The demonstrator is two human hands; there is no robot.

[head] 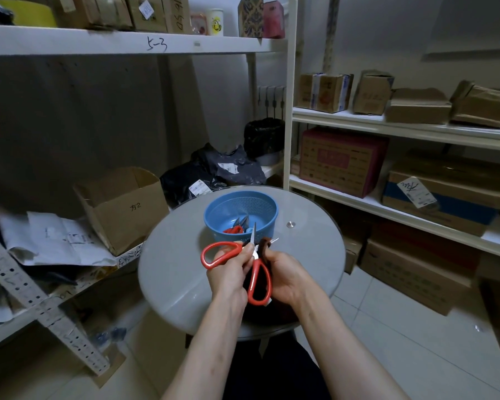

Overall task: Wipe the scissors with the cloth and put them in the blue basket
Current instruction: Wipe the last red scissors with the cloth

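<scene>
The scissors (pixel 252 280) are held above the round worktop (pixel 179 269), spread wide, probably to bare each blade for wiping. The left hand (pixel 228 272) steadies them, its fingers (pixel 244 252) curled round them near the pivot. The right hand (pixel 286 275) pinches the dark cloth (pixel 263 245) on the blade pointing to two o'clock. The blue basket (pixel 214 217) waits at twelve o'clock, just beyond.

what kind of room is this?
Probably a parcel storeroom: white shelves stacked with cardboard boxes, labelled black mailer bags piled in the corner, and a handwritten bay code on a shelf edge.
</scene>
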